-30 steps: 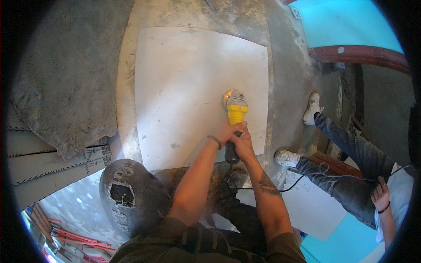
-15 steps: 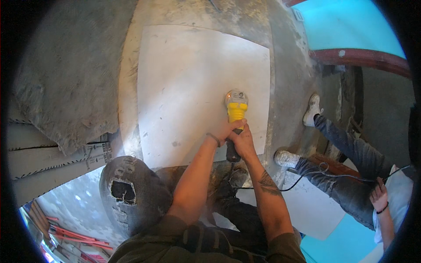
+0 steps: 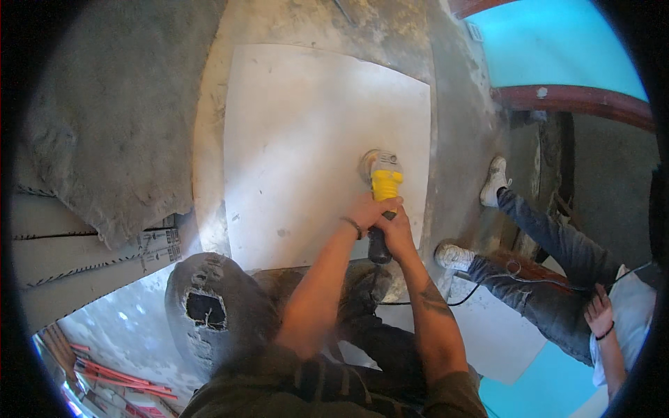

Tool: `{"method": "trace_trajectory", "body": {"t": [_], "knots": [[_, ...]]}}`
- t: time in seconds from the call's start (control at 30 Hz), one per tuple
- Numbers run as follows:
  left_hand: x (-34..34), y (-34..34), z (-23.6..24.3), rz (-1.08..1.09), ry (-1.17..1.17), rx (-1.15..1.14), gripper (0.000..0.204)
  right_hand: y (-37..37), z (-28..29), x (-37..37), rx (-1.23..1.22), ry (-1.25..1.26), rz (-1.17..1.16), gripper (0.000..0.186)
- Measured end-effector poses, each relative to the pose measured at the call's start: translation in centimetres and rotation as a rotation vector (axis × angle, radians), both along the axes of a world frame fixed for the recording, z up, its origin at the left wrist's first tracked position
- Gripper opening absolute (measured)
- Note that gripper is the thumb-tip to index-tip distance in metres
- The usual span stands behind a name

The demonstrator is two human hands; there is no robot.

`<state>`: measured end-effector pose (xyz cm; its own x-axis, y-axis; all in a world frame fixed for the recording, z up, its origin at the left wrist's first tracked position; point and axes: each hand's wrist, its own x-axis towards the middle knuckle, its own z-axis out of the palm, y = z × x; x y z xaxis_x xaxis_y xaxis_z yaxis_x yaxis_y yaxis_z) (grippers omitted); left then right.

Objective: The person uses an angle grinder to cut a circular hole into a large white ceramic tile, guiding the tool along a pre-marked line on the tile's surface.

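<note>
A yellow and grey angle grinder with a black rear handle is gripped in both my hands over a large white sheet. My left hand wraps its body just behind the yellow part. Close against it, my right hand is closed round the black handle. The grinder's head is tilted over the right half of the sheet, and a round disc edge shows at its left side. Whether the disc touches the surface I cannot tell. A black cord runs from the handle off to the right.
At right a person sits with legs stretched toward the sheet, one hand near the cord. Rough grey matting and cardboard lie at left. My knee is beside the sheet's near edge. Orange-red rods lie lower left.
My hands and the grinder have shifted slightly right and nearer to me. The tool has tilted, so more of the disc edge shows on its left.
</note>
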<state>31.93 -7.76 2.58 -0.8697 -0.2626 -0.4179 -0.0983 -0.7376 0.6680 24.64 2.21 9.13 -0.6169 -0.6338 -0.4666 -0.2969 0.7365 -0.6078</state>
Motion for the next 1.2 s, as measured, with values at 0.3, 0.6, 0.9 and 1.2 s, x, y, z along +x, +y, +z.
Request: {"method": "trace_trajectory", "body": {"t": [0.3,0.6,0.9,1.2], "knots": [[-0.4,-0.4,3.7,-0.021,-0.186,0.055,0.051,-0.6,2.6,-0.4,-0.110,-0.332,-0.261,0.056],[-1.7,-1.0,0.8,0.032,-0.154,0.150,0.050,-1.5,0.7,-1.3,0.042,-0.287,-0.234,0.060],[-1.8,-1.5,-1.2,0.000,-0.141,0.157,0.050,-3.8,2.1,-0.1,-0.005,-0.492,-0.344,0.056],[-4.1,2.7,2.8,-0.075,-0.161,-0.075,0.041,2.7,3.4,-2.1,-0.226,-0.422,-0.382,0.050]]}}
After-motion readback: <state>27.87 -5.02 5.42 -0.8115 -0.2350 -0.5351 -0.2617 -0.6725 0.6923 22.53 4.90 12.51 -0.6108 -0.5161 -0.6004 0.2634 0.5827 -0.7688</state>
